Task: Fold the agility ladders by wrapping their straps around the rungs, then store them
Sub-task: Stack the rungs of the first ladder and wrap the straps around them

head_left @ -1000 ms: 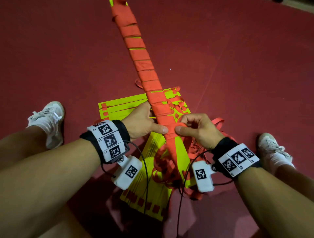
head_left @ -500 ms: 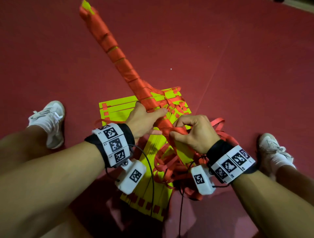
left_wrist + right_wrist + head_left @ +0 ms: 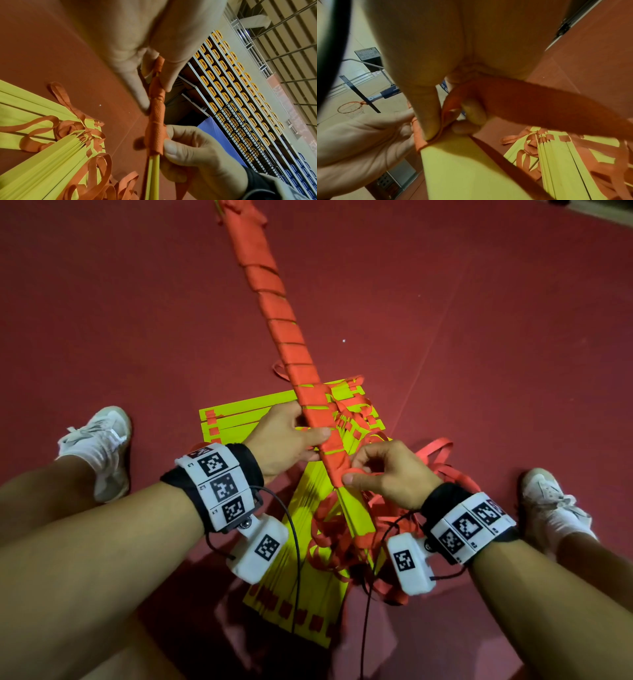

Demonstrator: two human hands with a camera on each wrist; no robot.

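Since half a second ago the wrapped rung bundle has swung back from the left to point straight away over the red floor. Under it lie the yellow ladder rungs and loose orange straps. The left hand grips the bundle. The right hand fingers pinch the strap at the wrapping's lower end.
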